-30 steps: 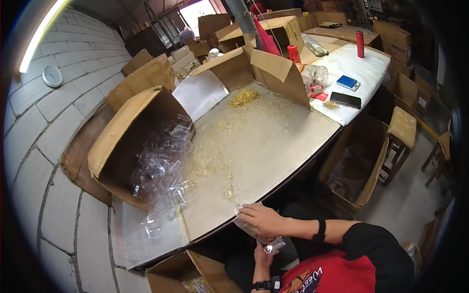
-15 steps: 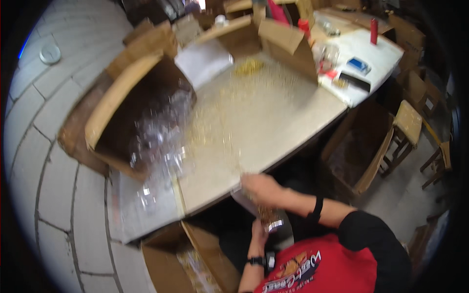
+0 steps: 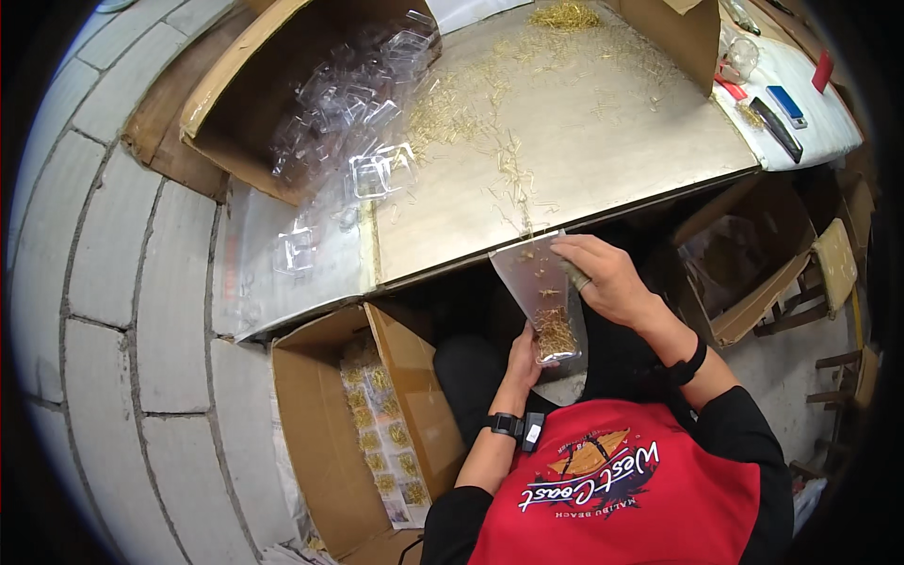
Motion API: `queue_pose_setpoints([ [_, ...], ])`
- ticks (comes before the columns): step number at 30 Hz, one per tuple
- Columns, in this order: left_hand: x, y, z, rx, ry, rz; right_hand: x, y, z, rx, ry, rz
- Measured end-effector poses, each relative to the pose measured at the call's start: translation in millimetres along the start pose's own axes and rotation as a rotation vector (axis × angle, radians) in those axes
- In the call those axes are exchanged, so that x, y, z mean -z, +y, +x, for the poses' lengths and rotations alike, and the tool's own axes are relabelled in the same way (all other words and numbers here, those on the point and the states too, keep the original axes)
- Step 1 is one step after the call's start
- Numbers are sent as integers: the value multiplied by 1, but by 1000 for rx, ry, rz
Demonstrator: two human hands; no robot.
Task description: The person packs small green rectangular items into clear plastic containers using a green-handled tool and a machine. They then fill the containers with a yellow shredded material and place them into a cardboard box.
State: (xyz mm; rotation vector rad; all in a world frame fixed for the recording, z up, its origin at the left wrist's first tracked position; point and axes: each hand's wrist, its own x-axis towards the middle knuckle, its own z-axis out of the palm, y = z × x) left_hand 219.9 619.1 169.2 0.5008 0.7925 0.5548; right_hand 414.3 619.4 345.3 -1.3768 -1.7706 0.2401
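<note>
My left hand (image 3: 521, 363) grips the near end of a clear plastic sheet (image 3: 541, 301), tilted down off the near edge of the table (image 3: 574, 141); my right hand (image 3: 607, 278) closes over its far end. Thin gold pins (image 3: 556, 331) pool near the left hand. Judgement: keep the tilt steady so none spill (loose pins litter the tabletop). Against the earlier frame, view and hands sit nearer the floor box (image 3: 348, 443).

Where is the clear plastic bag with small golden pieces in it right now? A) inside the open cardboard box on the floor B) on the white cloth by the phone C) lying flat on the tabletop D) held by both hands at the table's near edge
D: the left hand grips the lower end of the clear plastic bag and the right hand holds its top at the near edge of the table.
</note>
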Motion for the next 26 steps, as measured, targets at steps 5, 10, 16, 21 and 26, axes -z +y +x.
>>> queue_pose_setpoints([
  [5,-10,1,0,17,16,21,-23,15,41,155,-147,-221],
  [10,-12,-3,2,37,23,15,-44,36,40,142,-149,-342],
  [16,-5,-2,2,-20,-32,-11,-40,47,46,27,-68,-429],
  [21,2,-5,10,14,-42,22,-41,38,47,111,-134,-324],
  [26,-5,-1,5,32,-43,-49,-41,23,40,74,-156,-387],
])
